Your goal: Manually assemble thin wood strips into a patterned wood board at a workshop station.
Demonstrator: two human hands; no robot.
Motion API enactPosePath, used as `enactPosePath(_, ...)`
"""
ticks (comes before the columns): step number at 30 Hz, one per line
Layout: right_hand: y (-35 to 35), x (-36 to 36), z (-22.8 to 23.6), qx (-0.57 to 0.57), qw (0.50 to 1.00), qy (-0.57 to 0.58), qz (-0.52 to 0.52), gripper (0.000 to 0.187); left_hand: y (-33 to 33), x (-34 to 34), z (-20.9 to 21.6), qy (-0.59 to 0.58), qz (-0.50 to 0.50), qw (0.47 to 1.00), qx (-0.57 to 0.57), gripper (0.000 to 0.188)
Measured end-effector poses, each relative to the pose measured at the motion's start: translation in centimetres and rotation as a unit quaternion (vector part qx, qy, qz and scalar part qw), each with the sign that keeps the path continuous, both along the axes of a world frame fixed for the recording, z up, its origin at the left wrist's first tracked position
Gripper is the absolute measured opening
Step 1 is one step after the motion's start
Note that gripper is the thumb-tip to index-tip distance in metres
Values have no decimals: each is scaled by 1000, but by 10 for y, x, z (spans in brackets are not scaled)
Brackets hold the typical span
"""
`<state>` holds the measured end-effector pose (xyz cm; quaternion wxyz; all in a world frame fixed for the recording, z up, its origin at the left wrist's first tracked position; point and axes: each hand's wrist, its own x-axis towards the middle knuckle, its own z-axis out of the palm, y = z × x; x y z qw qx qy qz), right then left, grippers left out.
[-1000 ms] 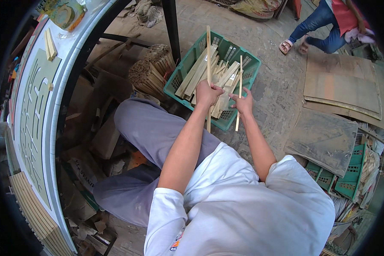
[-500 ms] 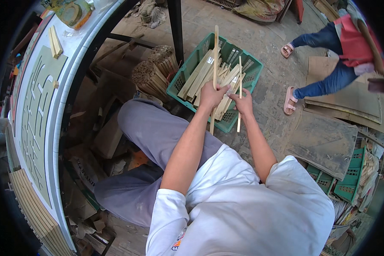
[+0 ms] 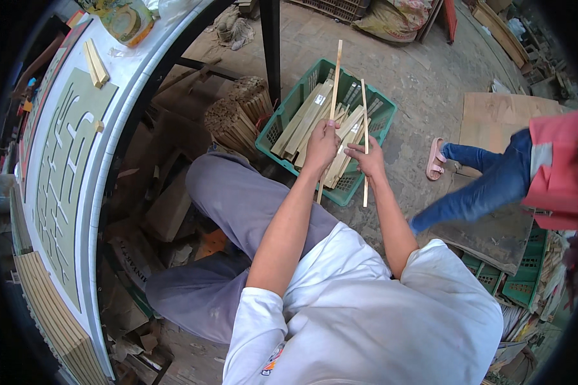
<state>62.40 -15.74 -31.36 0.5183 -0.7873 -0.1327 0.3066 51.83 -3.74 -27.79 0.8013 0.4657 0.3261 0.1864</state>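
Below, a dusty floor (image 3: 424,83) carries one green crate (image 3: 348,191) of wooden slats (image 3: 302,120) near a white table (image 3: 126,69). Above the crate I pinch two thin strips: left hand (image 3: 322,149), one strip (image 3: 336,77); right hand (image 3: 369,160), one strip (image 3: 365,106).

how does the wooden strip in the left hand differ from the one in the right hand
Tilt: the left strip slants, its top toward the picture's right, while the right strip runs nearly straight up and down.
Length: the left strip looks longer in this view than the right strip, and its top end sits higher in the picture.
Both are slim, pale wooden strips, each held in one hand.
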Motion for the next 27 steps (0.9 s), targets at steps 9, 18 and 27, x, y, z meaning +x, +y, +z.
enactPosePath(9,17,-25,35,186,966,180,4,40,6,-1,-19,23,11,990,139,31)
enactPosePath(18,44,-61,69,229,957,177,-30,31,5,0,4,-8,-2,998,-57,31)
enactPosePath(27,22,-37,94,190,972,124,59,26,15,-15,38,-87,30,996,-13,53)
